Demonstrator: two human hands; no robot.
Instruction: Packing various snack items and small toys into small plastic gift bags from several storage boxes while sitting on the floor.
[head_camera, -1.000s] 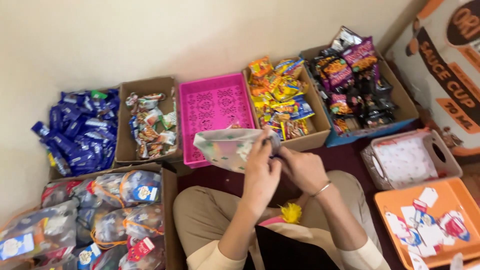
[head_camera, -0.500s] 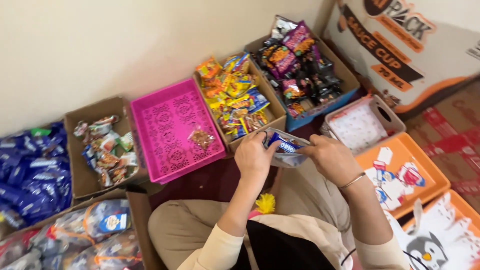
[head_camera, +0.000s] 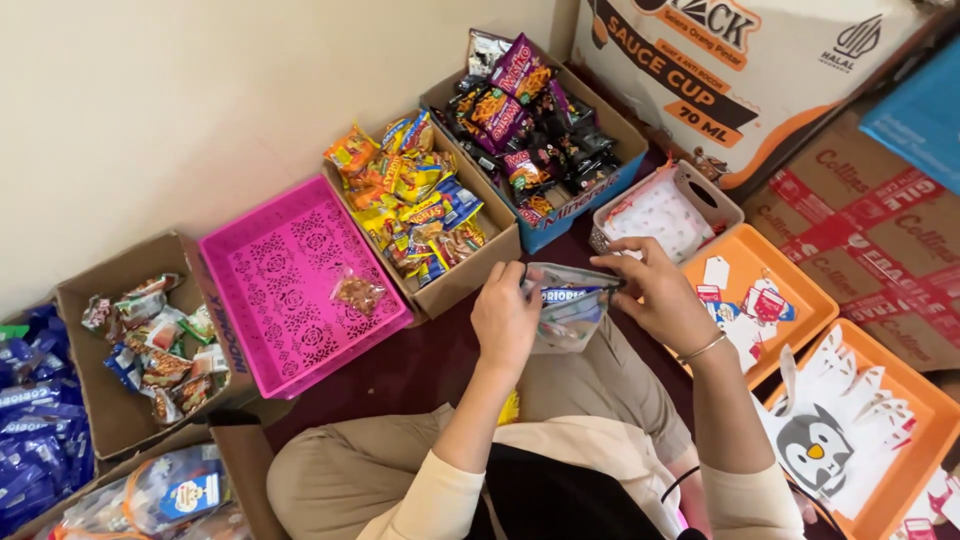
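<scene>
Both hands hold a small clear plastic bag (head_camera: 568, 312) with snack packets inside, above my lap. My left hand (head_camera: 507, 318) pinches the bag's top left edge. My right hand (head_camera: 660, 290), with a bracelet on the wrist, grips the top right edge. Just beyond the bag stands a cardboard box of yellow and orange snack packets (head_camera: 415, 205). To the left lies a pink plastic basket (head_camera: 262, 270) with one small snack bag (head_camera: 357, 292) in it.
A box of dark and purple snack packets (head_camera: 525, 125) stands at the back. A white basket (head_camera: 664, 212) and two orange trays (head_camera: 775, 268) (head_camera: 905, 440) with paper tags and a penguin cutout sit right. Boxes of mixed snacks (head_camera: 150, 335) and blue packets (head_camera: 35, 420) sit left. Large cartons (head_camera: 760, 60) stand far right.
The view has swung to the right and the blue packets have slid to the left edge. The bag has stayed in both hands, which have moved right toward the orange tray.
</scene>
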